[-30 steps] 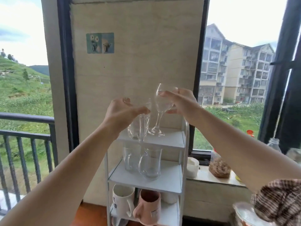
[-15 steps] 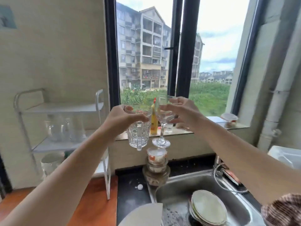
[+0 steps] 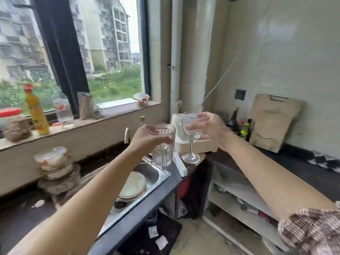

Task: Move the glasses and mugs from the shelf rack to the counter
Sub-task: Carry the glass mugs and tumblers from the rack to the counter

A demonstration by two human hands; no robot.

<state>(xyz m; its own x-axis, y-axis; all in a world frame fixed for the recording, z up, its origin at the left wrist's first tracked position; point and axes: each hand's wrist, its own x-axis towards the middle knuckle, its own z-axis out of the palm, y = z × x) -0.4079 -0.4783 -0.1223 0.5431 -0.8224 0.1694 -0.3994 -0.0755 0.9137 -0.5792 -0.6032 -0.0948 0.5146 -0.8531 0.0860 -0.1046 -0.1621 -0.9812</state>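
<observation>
My left hand (image 3: 145, 138) grips a clear glass mug (image 3: 163, 150) by its rim and holds it in the air above the sink's right end. My right hand (image 3: 209, 126) is closed around the bowl of a clear wine glass (image 3: 191, 144), whose foot hangs just above the corner of the counter. Both glasses are upright and side by side. A dark counter (image 3: 301, 162) stretches to the right along the wall. The shelf rack is out of view.
A steel sink (image 3: 152, 173) holds stacked plates (image 3: 132, 184). Stacked lidded containers (image 3: 55, 168) stand left of it. A white box (image 3: 195, 144) sits behind the glasses. Bottles (image 3: 239, 126) and a cutting board (image 3: 272, 122) lean at the wall. The windowsill (image 3: 73, 126) carries a yellow bottle and jars.
Both hands lifted the mug and wine glass off the rack's top shelf and carried them right, past the window and sink. The view has turned with them toward the right-hand counter.
</observation>
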